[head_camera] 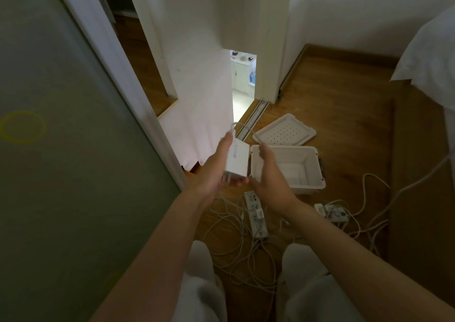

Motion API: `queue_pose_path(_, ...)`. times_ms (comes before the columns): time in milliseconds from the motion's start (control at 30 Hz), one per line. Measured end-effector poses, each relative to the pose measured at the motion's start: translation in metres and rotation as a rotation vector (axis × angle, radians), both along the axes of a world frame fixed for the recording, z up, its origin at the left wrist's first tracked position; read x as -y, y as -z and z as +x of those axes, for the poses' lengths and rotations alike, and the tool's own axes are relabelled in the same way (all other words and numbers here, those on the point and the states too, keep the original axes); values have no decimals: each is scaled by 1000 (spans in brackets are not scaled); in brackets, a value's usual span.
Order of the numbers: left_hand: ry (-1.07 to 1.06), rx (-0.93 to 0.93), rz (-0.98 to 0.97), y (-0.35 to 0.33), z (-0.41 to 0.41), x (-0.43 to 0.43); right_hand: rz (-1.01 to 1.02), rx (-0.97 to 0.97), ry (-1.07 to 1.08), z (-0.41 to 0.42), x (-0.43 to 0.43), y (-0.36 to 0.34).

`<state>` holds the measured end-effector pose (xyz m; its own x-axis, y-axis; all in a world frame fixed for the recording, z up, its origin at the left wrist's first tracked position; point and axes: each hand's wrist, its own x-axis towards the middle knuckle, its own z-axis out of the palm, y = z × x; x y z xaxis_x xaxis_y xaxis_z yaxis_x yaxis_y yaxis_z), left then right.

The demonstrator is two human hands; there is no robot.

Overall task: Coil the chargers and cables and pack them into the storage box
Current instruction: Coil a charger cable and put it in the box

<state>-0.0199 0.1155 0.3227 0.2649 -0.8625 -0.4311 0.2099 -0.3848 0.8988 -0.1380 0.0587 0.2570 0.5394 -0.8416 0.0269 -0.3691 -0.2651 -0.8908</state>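
1. Head view: my left hand (211,171) is raised above the floor, just left of the storage box (307,186). It holds a white charger (237,160), with the fingers lying long against the charger's left face and the thumb tucked under its lower end.
2. A thin white cable (246,126) leaves the top of the charger and arcs over toward the near left corner of the storage box.
3. My right hand (270,176) is raised over that same corner, fingers pointing up, with the fingertips meeting the end of the cable. The hand is blurred, so I cannot tell whether it pinches the cable or only touches it.
4. The storage box is white, open at the top, and stands upright on the wooden floor (344,115).
5. Its lid (286,131), dotted with small holes, lies flat on the floor just beyond the storage box.
6. A white power strip (256,213) lies on my side of the storage box, near its left corner.
7. A second power strip (332,212) lies on my side of the storage box, near its right corner.
8. Loose cables (236,243) lie tangled on the floor around both strips, between the storage box and my knees.
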Motion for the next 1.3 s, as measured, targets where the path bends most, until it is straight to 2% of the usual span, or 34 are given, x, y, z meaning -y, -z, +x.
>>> queue_pose_path(100,190,125,98,4,1,-3,-223,24,237,3,2,0)
queue_pose_path(167,283,208,156,6,0,-4,-411,-94,386,-1,6,3)
queue_pose_path(233,323,268,179,9,-2,-5,-490,-209,360,-5,10,9)
queue_pose_path(300,315,266,164,12,-2,-5,-353,-191,261,-9,13,15)
queue_pose_path(400,230,173,93,14,-4,-3,90,45,158,-10,13,14)
queue_pose_path(467,124,60,33,13,-5,-1,200,82,117,-9,11,14)
queue_pose_path(600,-75,-201,-72,13,-4,5,251,17,21,-5,3,19)
queue_pose_path(667,-158,-246,-78,17,-3,8,235,15,-6,-2,-2,19)
queue_pose_path(867,-310,-442,-92,20,3,8,199,58,175,1,-7,14)
queue_pose_path(967,-333,-353,-56,24,5,9,139,23,162,-2,-6,14)
queue_pose_path(1067,-258,-87,18,33,7,12,57,-69,87,-2,-9,19)
queue_pose_path(1133,-226,28,40,40,8,14,-85,-150,-5,-2,-13,25)
queue_pose_path(1200,-227,51,41,46,8,15,-189,-205,-109,-1,-19,28)
queue_pose_path(1300,-251,69,43,47,8,16,-222,-274,-200,2,-27,26)
